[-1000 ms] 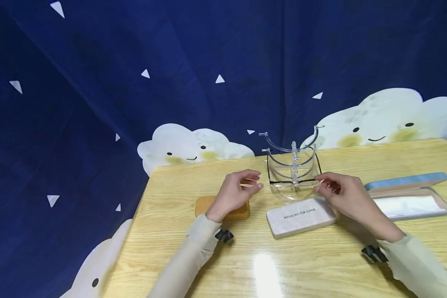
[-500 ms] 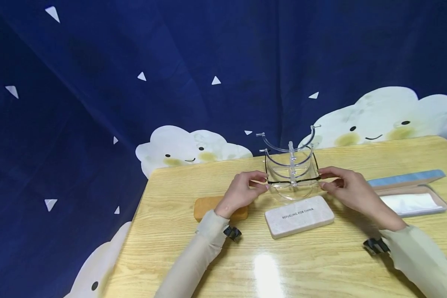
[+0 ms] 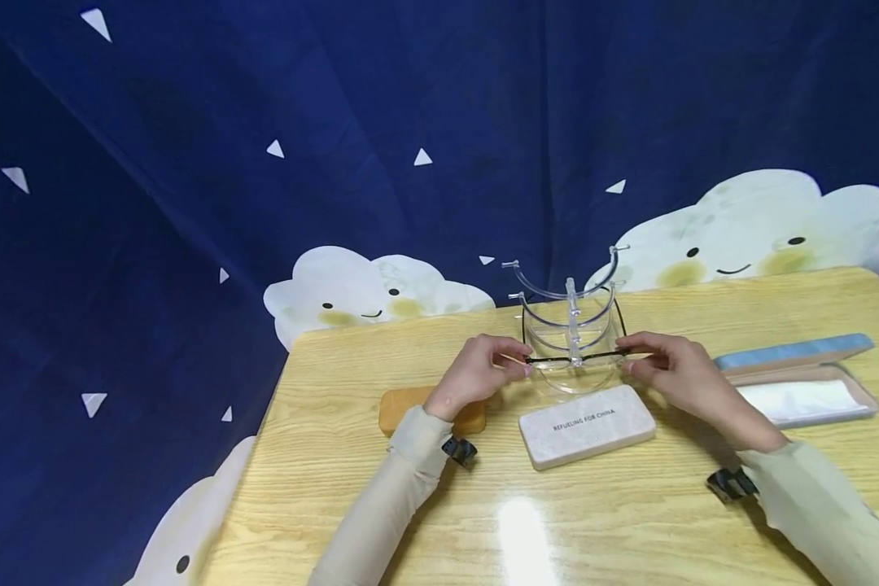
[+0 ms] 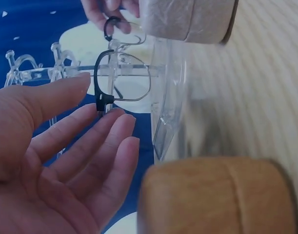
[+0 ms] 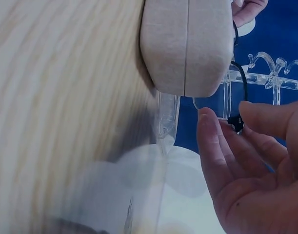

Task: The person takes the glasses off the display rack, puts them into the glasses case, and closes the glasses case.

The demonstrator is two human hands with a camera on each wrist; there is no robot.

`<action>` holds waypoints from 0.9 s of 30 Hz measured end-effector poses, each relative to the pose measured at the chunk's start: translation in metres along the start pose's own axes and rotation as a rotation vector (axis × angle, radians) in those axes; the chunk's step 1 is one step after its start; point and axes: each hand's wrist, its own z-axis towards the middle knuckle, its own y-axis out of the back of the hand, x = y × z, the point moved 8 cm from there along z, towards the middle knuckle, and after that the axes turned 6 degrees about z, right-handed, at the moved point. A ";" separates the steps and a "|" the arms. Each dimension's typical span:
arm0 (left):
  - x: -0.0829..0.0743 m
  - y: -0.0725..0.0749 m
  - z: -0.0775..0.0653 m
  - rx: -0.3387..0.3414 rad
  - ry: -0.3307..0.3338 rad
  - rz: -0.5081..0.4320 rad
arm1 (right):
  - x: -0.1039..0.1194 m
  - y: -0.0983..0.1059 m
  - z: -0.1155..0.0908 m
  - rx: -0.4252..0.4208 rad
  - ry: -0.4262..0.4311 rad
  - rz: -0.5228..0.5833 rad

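Black-rimmed eyeglasses (image 3: 604, 355) rest across a clear plastic display stand (image 3: 573, 305), their temples running back along its sides. My left hand (image 3: 476, 376) is at their left corner, thumb and fingertips around the hinge; in the left wrist view the left lens rim (image 4: 97, 80) lies right by the thumb tip. At the other corner my right hand (image 3: 674, 374) pinches the hinge (image 5: 235, 122) between thumb and fingers. A closed pale glasses case (image 3: 586, 435), printed with dark lettering, lies in front of the stand.
An orange-brown case (image 3: 403, 404) lies partly behind my left wrist. To the right, a blue-lidded glasses case (image 3: 794, 354) lies open with a white cloth (image 3: 798, 400) inside. The wooden table (image 3: 322, 480) ends at a dark blue curtain (image 3: 410, 73) with cloud prints.
My left hand has moved right to the eyeglasses' left corner. My right hand has stayed by the right corner, shifting slightly. Stand and cases have kept their places.
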 end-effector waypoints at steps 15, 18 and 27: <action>-0.010 0.011 -0.004 -0.141 -0.045 0.006 | 0.012 0.006 -0.001 -0.048 0.037 0.144; -0.015 0.016 -0.007 -0.176 -0.061 0.005 | 0.017 0.009 -0.003 -0.044 0.016 0.173; -0.026 0.029 -0.016 -0.281 -0.146 -0.030 | 0.023 0.014 -0.007 -0.050 -0.057 0.295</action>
